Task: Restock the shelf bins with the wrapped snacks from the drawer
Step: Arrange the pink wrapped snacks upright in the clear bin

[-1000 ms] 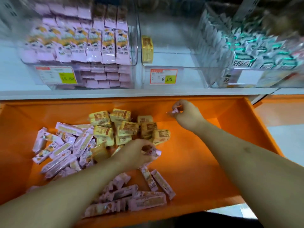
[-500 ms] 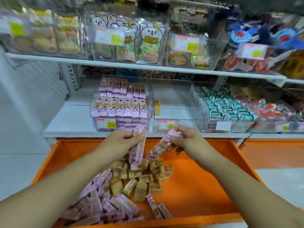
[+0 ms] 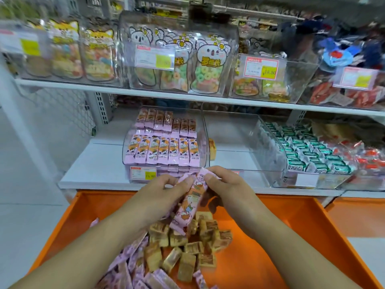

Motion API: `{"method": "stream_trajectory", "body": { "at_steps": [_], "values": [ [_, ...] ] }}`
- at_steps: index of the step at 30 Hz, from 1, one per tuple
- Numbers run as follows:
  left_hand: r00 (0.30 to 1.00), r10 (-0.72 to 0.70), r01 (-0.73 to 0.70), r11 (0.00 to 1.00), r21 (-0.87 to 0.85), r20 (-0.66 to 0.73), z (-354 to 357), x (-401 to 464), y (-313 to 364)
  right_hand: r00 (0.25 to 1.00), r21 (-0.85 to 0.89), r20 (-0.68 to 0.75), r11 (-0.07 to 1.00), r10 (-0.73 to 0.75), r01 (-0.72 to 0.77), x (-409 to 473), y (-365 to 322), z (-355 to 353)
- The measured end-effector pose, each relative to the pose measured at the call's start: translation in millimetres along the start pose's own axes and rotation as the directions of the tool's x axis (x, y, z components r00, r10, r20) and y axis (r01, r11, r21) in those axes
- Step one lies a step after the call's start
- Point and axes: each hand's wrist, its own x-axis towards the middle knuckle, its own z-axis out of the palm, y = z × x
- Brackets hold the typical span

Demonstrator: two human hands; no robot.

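Left hand and right hand both clamped on pink wrapped snacks above orange drawer.

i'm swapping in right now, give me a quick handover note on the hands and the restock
Left hand and right hand: both pinch the top of pink wrapped bars held over the orange drawer, just below the shelf.
Pink bin: rows of pink bars already stand in it.
Middle bin: holds just one yellow snack.
Drawer: loose pink bars at front left, yellow snacks heaped mid-drawer.
Left: place the held bars in the pink bin, then move the remaining pink bars and the yellow snacks up to their bins.
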Motion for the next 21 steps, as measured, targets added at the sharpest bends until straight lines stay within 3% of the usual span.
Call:
{"method": "stream_trajectory", "body": {
  "at_steps": [3,7,11,17,21],
  "values": [
    [0.992,-0.041,0.056,0.992,-0.118,0.123,-4,7,7,0.999,-0.001,-0.022,0.999,0.034,-0.034,14,2,0],
    [0.992,-0.036,0.061,0.975,-0.211,0.121,-10,12,5,0.996,0.055,-0.072,0.997,0.053,-0.050,23,5,-1],
    [0.995,0.003,0.009,0.993,-0.118,0.102,-12,2,7,0.994,0.096,-0.092,0.994,0.061,-0.053,23,9,-3],
    [0.985,0.089,-0.069,0.989,-0.134,0.150,-5,-11,10,0.994,0.168,-0.077,0.984,0.071,-0.057,12,10,-2],
    [0.986,0.101,-0.088,0.990,-0.106,0.130,-6,-21,13,1.000,0.198,-0.001,0.980,0.017,-0.016,0,-1,-4]
  ]
}}
